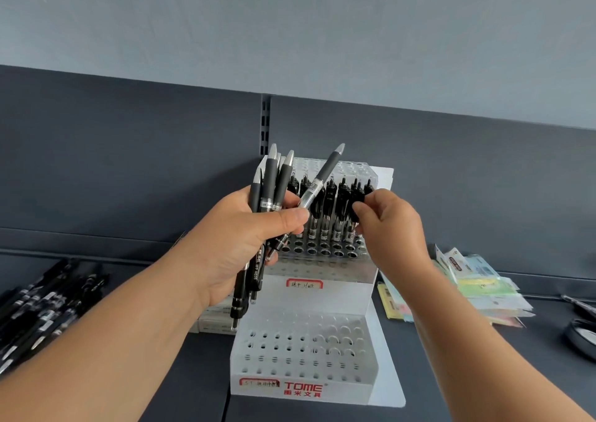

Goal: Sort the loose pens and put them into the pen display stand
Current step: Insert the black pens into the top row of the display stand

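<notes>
**One more pen goes into the stand**

The white pen display stand (309, 295) sits in the middle of the dark shelf (129, 405). It has two steps with lots of little holes. The top step has a row of black pens (329, 208) standing up in it. The bottom step in front has no pens yet.

The right hand (392, 224) is at the right end of that row. Its fingertips pinch the top of the last pen there. It looks like the hand is pushing this pen down into its hole.

The left hand (238, 237) is just left of the stand, up by the top step. It is closed tight around a bunch of pens (267, 202), with the pointy ends up. One pen (319, 179) leans out of the bunch and crosses in front of the row.

More loose pens (42, 308) lie in a pile far left of the stand. A stack of paper packs (477, 286) lies to the right of the stand.

What could go wrong? The leaning pen could slip out of the left hand, because it sticks out alone. It could also bump the standing pens and tip them. The pinched pen could miss its hole if it goes in crooked. If the right hand pushes too hard, the light stand could slide back.
</notes>
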`<state>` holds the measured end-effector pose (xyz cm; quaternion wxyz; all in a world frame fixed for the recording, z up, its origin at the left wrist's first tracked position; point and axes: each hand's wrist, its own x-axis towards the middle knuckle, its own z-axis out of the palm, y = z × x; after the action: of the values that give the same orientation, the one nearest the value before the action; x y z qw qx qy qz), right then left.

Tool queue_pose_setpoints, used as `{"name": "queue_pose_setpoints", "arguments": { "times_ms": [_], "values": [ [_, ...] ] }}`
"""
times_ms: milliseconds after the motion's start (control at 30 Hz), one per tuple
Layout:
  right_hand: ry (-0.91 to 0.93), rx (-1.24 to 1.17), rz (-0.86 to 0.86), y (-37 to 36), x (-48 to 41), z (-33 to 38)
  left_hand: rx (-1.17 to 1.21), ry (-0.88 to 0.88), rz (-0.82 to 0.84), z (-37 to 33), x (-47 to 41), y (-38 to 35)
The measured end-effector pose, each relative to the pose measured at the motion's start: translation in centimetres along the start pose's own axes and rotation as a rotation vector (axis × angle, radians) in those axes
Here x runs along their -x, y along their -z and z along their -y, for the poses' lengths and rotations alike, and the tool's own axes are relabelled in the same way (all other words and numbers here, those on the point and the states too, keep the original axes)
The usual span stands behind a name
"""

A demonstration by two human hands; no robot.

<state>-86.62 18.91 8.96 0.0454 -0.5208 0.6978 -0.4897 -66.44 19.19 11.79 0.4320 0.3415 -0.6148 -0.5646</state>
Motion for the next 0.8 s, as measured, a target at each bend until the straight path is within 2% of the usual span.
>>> {"name": "queue_pose_setpoints", "arguments": {
  "times_ms": [133,200,300,400,467,667,733,800],
  "values": [
    [0.009,0.058,-0.003,0.3,-0.3,0.6,0.048,0.009,0.005,0.0,-0.2,-0.5],
    [0.039,0.127,-0.056,0.3,0.3,0.9,0.063,0.027,0.021,0.0,-0.2,-0.6],
    [0.311,0.104,-0.228,0.8,2.2,1.9,0.047,0.039,0.044,0.1,-0.3,-0.9],
    [0.622,0.211,-0.168,1.3,3.8,2.3,-0.003,0.043,0.077,0.1,-0.6,-1.3],
    [0.685,0.324,-0.111,1.4,4.0,2.0,-0.045,0.032,0.119,-0.1,-0.7,-1.8],
    [0.607,0.371,-0.113,2.4,3.1,0.0,0.033,0.061,0.069,-0.3,-1.2,-2.7],
    [0.528,0.314,-0.001,2.7,3.2,0.0,0.052,0.05,0.02,-0.1,-1.5,-3.0],
    [0.365,0.091,0.221,2.9,3.5,0.5,0.024,0.026,-0.005,0.1,-1.9,-3.4]
  ]
}}
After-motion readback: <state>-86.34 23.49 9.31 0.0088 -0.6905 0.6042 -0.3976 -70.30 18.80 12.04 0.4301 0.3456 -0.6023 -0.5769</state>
